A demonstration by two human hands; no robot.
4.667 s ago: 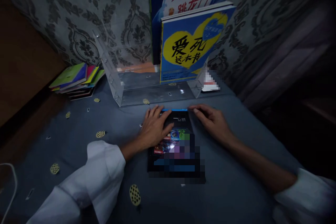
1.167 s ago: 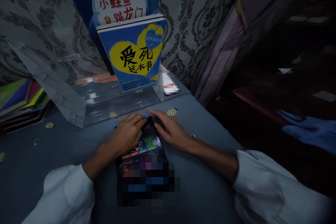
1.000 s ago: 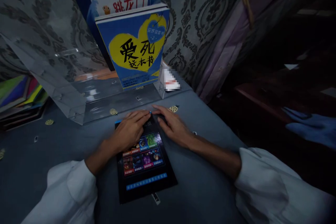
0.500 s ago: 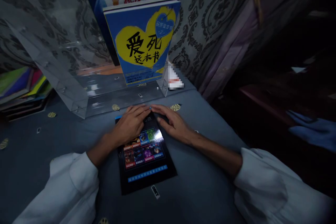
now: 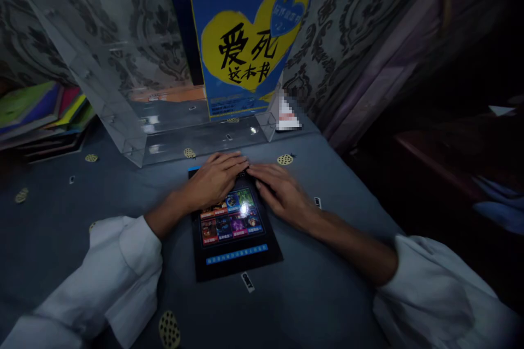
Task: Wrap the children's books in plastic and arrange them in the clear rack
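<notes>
A thin black book (image 5: 236, 268) with rows of small coloured pictures and a blue strip of print lies flat on the table, its print upside down to me. My left hand (image 5: 218, 181) rests palm down across its far part, fingers stretched and lying close together, hiding some of the cover. Along the far right edge of the book is my right hand (image 5: 283, 193), its fingers extended and the thumb apart below them. My two hands' fingertips nearly meet at the far right corner. Neither hand grips the book.
Behind the hands stands a clear acrylic rack (image 5: 135, 144) holding an upright blue book with a yellow heart (image 5: 245, 49). Stacked books (image 5: 41, 114) lie at the left. The patterned tablecloth (image 5: 319, 294) ends at a dark drop on the right, beside a curtain (image 5: 360, 87).
The view has shifted, so the rack, book and hands appear slightly higher and further right. Both hands keep nearly the same places on the black book.
</notes>
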